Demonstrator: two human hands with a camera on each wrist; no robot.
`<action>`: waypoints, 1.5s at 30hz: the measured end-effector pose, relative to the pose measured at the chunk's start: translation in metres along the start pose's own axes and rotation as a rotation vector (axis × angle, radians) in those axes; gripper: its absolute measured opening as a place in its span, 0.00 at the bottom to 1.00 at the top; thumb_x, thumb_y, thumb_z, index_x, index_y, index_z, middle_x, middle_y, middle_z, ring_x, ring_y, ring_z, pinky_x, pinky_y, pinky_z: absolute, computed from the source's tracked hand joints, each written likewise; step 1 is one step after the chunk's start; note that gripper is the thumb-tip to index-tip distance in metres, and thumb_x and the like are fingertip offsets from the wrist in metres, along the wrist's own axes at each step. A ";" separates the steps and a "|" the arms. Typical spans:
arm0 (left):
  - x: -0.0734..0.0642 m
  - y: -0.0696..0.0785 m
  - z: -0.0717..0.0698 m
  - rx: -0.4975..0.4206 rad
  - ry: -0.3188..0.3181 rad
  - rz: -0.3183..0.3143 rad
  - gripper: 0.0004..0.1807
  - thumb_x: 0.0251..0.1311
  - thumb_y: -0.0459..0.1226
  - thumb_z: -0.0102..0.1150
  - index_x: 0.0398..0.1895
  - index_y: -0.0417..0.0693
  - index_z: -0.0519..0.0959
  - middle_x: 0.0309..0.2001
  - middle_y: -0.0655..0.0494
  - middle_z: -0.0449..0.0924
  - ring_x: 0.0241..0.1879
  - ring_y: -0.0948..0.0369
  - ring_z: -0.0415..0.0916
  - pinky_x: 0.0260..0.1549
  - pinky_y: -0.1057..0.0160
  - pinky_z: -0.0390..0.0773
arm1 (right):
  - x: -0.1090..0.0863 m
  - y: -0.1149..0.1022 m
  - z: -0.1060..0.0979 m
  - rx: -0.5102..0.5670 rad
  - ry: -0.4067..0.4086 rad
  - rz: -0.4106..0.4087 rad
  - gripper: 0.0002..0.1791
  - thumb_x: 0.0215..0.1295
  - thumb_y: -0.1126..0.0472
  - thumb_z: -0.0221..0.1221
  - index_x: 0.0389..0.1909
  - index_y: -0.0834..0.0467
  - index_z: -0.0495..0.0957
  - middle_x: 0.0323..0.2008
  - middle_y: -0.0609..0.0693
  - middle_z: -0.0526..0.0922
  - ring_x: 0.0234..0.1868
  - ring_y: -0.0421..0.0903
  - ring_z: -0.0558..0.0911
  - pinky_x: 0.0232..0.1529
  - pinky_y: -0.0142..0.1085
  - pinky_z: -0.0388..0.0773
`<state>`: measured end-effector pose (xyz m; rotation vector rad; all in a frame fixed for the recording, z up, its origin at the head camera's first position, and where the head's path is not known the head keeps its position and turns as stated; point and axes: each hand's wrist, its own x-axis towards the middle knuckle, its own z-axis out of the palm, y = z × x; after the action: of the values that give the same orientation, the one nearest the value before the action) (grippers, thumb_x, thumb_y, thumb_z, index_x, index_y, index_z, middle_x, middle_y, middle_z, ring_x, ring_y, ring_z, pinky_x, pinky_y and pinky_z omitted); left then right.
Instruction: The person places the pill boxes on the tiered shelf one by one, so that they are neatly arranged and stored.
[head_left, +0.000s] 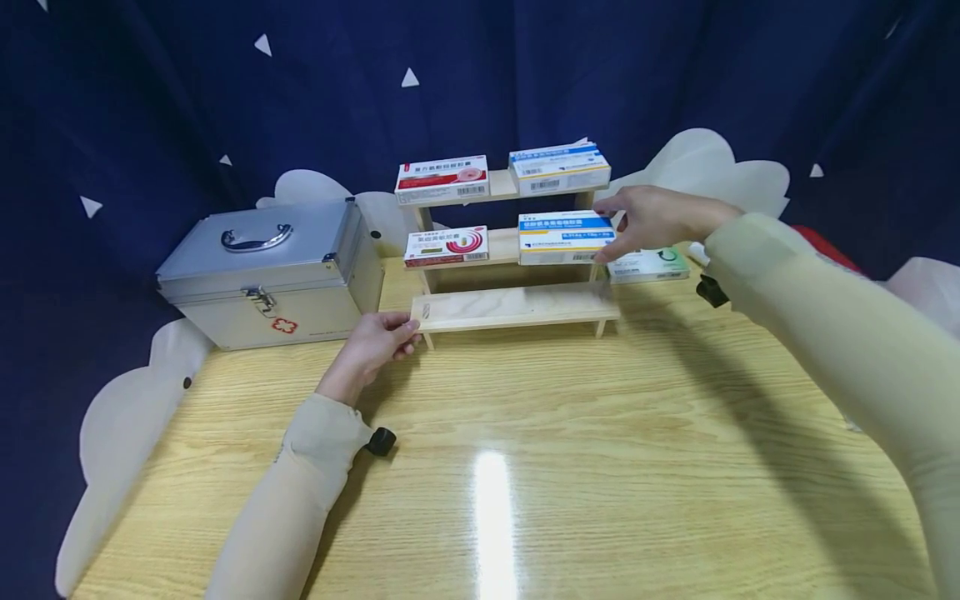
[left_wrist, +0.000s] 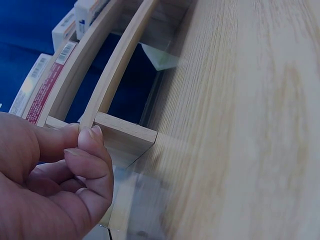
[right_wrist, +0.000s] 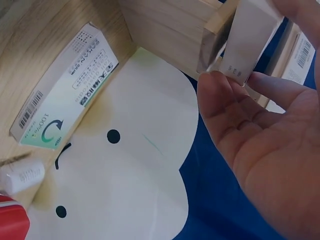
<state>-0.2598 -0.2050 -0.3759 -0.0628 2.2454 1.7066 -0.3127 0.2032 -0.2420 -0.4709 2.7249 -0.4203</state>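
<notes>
A small three-tier wooden rack [head_left: 517,307] stands on the table. My left hand [head_left: 378,342] pinches the left end of its lowest board; the left wrist view shows thumb and fingertips meeting on the board's edge [left_wrist: 92,107]. On the middle tier, my right hand [head_left: 652,218] grips the right end of a blue-and-white medicine box [head_left: 557,237]. Its white end face [right_wrist: 250,45] shows between the fingers in the right wrist view. Left of it lies a red-and-white medicine box [head_left: 447,246]. The top tier bears another red-and-white box [head_left: 442,179] and another blue-and-white box [head_left: 560,169].
A silver first-aid case [head_left: 258,271] with a handle stands left of the rack. Behind the right end lie a green-and-white medicine box [head_left: 648,265] and a small white bottle [right_wrist: 22,175], with a red item [right_wrist: 11,220] beside it. A dark blue curtain [head_left: 480,100] hangs behind.
</notes>
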 end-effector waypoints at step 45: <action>-0.003 0.003 0.001 -0.006 0.002 -0.005 0.23 0.76 0.34 0.48 0.67 0.29 0.66 0.47 0.37 0.76 0.29 0.65 0.73 0.29 0.71 0.75 | 0.009 0.009 0.011 0.081 0.016 -0.014 0.53 0.59 0.34 0.65 0.79 0.48 0.51 0.63 0.62 0.70 0.54 0.54 0.74 0.48 0.46 0.73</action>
<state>-0.2572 -0.2035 -0.3720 -0.0714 2.2395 1.7111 -0.3192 0.2055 -0.2571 -0.4675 2.7095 -0.5380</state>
